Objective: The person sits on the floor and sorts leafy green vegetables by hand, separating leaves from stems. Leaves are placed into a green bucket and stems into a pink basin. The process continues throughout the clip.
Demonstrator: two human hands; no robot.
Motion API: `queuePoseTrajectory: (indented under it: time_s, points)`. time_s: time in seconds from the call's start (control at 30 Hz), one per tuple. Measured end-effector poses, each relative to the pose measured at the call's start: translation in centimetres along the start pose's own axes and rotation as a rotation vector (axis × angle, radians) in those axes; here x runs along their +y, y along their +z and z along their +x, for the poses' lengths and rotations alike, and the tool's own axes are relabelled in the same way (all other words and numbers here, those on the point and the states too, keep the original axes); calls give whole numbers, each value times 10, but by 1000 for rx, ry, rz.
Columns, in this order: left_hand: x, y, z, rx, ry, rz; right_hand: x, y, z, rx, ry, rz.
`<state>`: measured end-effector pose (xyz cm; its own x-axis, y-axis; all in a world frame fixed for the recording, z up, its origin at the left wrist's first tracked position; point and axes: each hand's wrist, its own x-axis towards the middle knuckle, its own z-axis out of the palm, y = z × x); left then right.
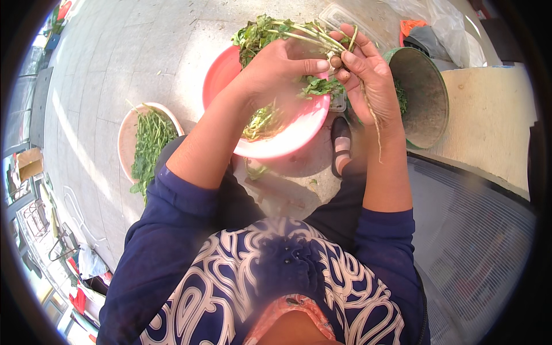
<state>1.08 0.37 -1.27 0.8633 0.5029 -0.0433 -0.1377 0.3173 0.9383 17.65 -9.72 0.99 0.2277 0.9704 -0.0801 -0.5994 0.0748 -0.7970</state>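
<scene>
A leafy green plant point(258, 36) with pale stems and a long thin root is held up above a red and pink plastic basin point(280, 148). My right hand point(371, 75) grips its stems near the root end, and the root hangs down past the wrist. The thumb of my left hand point(280, 64) points at the stem base; its other fingers are partly hidden behind the stems, so their hold is unclear. Pale stems and leaves point(261, 123) lie in the basin. More green leaves point(321, 86) show at the basin's right edge, beneath my hands.
At the left, a pale pink basket point(125, 142) holds leafy greens point(151, 146). A green bucket point(427, 99) with greens inside lies tilted at the right, near a ribbed translucent panel point(470, 241). A clear plastic tray point(340, 17) is behind my hands. My foot in a dark shoe point(340, 144) is beside the basin.
</scene>
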Motion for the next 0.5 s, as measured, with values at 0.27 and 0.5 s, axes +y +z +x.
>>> queuePoseTrajectory:
  time_s: [0.27, 0.5]
  points:
    - [3, 3, 1, 251, 160, -195, 7, -2, -1, 132, 137, -209]
    - [9, 4, 0, 360, 245, -129, 2, -4, -4, 48, 246, -389]
